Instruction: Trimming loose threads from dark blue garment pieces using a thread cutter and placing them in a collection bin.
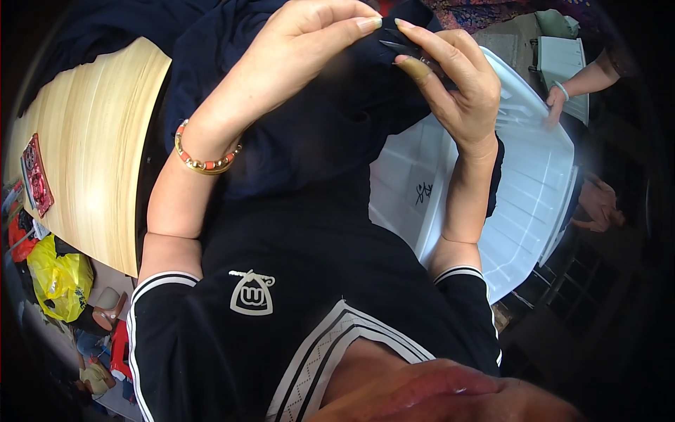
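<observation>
At top centre, both bare hands are raised over the navy cloth (pixel 302 141), left hand (pixel 327 28) and right hand (pixel 464 81) just apart. Left thumb and index tips pinched together; can't tell if anything thin is between them. Right fingers partly curled round small dark snips (pixel 398 46), index above, thumb below, blades pointing at the left fingertips. Tan wrap (pixel 416 68) on the right thumb, orange-and-gold bracelet (pixel 207 167) on the left wrist. Cloth is bunched in front of the torso, running up past both hands. To the right, partly behind the right forearm: white tub (pixel 545 204), black scrawl inside; a co-worker's hand (pixel 555 105) is at its far edge. To the left: pale wood board (pixel 98 141) with a red packet (pixel 36 176) on it; yellow bag (pixel 60 278) below, among clutter.
</observation>
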{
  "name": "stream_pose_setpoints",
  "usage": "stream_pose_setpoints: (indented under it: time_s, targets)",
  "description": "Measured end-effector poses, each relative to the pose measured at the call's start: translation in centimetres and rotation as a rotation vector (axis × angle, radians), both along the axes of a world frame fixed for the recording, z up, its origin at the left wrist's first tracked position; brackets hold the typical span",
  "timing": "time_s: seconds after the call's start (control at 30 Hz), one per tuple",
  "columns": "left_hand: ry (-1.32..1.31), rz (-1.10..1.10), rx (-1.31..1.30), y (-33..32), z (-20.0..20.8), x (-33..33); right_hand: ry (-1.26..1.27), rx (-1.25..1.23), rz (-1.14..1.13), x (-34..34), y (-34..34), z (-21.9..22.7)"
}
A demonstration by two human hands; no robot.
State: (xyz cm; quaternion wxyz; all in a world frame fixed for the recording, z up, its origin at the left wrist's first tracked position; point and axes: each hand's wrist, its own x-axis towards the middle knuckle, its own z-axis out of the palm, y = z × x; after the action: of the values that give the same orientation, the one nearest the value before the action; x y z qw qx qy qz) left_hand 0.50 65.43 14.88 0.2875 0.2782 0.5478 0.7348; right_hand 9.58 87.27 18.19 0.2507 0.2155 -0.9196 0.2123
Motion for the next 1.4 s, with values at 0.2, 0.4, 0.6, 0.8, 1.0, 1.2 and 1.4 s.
stream_pose_setpoints:
  time_s: [0.2, 0.4, 0.6, 0.8, 1.0, 1.2, 1.4]
  targets:
    - [0.389, -0.105, 0.607, 2.3, -3.7, -1.6, 0.026, 0.019, -0.021, 0.0, -0.2, 0.1]
    - [0.296, -0.169, 0.626, 2.4, -4.2, -1.7, 0.059, 0.030, 0.016, -0.1, 0.1, 0.0]
    - [-0.023, -0.136, 0.381, 1.4, -1.6, -0.2, -0.025, -0.050, 0.014, 0.3, 0.3, 0.2]
    - [0.166, -0.169, 0.611, 2.8, -4.5, -0.8, -0.481, -0.413, -0.135, 1.0, -0.5, 0.0]
    - [-0.018, -0.003, -0.090, 0.1, -4.0, 0.3, -0.223, -0.609, -0.192, 0.7, 2.3, -2.0]
    - [-0.014, 0.060, -0.054, 0.4, -4.9, 0.2, -0.041, -1.272, 0.423, -1.5, 2.0, -5.7]
    - [-0.248, 0.080, 0.050, 0.1, -1.4, 0.6, -0.134, -0.240, -0.159, 0.4, -3.0, 2.6]
